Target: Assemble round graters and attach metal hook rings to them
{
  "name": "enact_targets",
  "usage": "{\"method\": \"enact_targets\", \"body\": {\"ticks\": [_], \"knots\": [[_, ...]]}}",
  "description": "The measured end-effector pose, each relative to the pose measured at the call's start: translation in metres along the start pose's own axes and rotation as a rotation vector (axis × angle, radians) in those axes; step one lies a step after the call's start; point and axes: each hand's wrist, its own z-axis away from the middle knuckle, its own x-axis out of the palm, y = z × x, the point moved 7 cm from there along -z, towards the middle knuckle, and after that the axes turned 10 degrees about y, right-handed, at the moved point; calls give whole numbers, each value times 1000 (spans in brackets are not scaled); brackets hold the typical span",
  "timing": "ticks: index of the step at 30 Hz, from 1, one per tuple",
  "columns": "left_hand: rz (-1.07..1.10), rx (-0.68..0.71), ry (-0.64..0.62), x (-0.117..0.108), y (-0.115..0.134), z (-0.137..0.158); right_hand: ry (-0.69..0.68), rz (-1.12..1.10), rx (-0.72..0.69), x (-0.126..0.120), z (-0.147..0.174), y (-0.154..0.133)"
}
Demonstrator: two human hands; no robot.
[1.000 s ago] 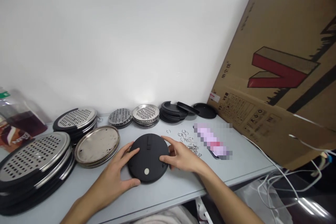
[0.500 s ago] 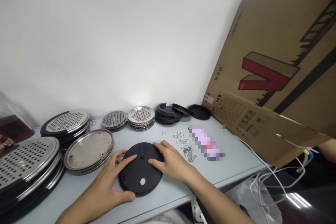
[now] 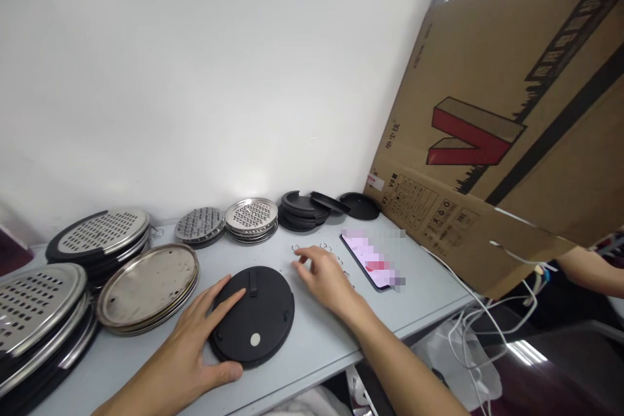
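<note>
A round black plastic disc (image 3: 266, 318), with a raised tab and a pale round spot on top, lies on the table in front of me. My left hand (image 3: 202, 331) grips its left side, fingers over the top and thumb at the near edge. My right hand (image 3: 324, 279) is off the disc, to its right, with thumb and forefinger apart and nothing seen between them. Just beyond those fingertips is a small metal ring (image 3: 295, 247). More wire rings (image 3: 325, 247) lie behind the hand, which partly hides the metal bits there.
Grater discs are stacked at left (image 3: 39, 302) and at the back (image 3: 251, 214), near metal plates (image 3: 149, 286). Black discs (image 3: 303, 211) stand by the wall. A phone (image 3: 368, 263) lies right, beside a large cardboard box (image 3: 468, 208). White cables (image 3: 468, 338) hang off the edge.
My right hand has let go of the disc and moved right, toward the small rings. My left hand stays on the disc. The view has shifted slightly right.
</note>
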Motion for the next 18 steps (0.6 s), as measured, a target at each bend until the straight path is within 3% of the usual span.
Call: {"method": "enact_targets", "body": {"ticks": [4, 8, 18], "knots": [[-10, 10, -7, 2, -3, 0, 61, 202, 148, -34, -14, 47], [-26, 19, 3, 2, -5, 1, -6, 262, 192, -42, -16, 75], [-47, 30, -13, 4, -7, 1, -155, 276, 184, -21, -16, 72]]}}
